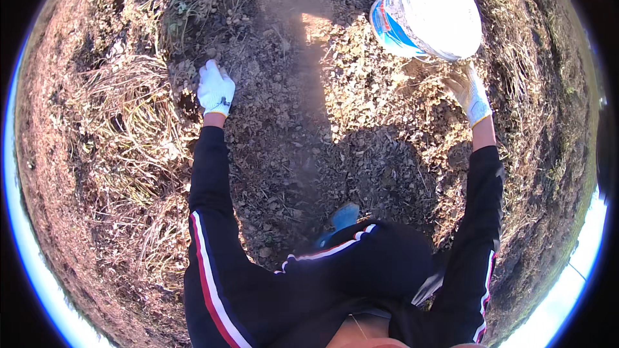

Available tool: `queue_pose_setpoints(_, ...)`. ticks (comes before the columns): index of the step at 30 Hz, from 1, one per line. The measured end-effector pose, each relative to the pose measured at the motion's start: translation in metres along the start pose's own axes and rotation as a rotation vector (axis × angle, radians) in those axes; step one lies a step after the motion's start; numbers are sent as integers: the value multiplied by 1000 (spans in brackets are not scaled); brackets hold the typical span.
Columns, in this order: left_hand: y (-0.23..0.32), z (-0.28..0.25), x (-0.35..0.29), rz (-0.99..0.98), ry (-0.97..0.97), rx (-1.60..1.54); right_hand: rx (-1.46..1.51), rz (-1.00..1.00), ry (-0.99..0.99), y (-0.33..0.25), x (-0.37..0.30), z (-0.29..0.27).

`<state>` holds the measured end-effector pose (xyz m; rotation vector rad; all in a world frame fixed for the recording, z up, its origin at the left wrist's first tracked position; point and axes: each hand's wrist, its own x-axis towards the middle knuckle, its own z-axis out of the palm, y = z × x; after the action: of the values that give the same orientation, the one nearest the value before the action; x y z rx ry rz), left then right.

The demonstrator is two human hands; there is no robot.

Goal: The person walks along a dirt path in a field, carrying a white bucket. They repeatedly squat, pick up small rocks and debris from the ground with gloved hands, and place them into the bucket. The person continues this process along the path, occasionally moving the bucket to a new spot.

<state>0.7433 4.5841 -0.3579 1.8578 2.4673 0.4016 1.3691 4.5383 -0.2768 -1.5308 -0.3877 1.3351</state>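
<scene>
My left hand point(216, 90), in a white knitted work glove, is low over the shaded soil next to clumps of dry grass. Its fingers look curled in, and whatever they may hold is hidden. On the other side, my right hand point(471, 93), gloved the same way, reaches down to the leaf litter just below a bucket point(396, 22). Its fingers look stretched out, partly in shade, with nothing visible in them. The bucket is white with a blue and red pattern on its side. Its round top point(442, 9) is too bright to make out.
Dry leaves and crumbled soil point(271, 154) cover the ground between my arms. Flattened straw-coloured grass point(145, 109) lies along the left. A few green leaves point(187, 3) show at the far left. Under my body, a blue shoe point(345, 216) shows.
</scene>
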Motion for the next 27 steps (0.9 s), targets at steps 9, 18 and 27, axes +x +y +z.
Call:
queue_pose_setpoints(9, 54, 10, -136, 402, -303, 14, -559, 32, 130, -27, -121, -114)
queue_pose_setpoints(18, 54, 27, -148, 401, -161, 33, -1614, 125, 219, -21, -228, -194)
queue_pose_setpoints(27, 43, 30, -144, 377, -119, 13, -1533, 80, 103, 92, -189, -191)
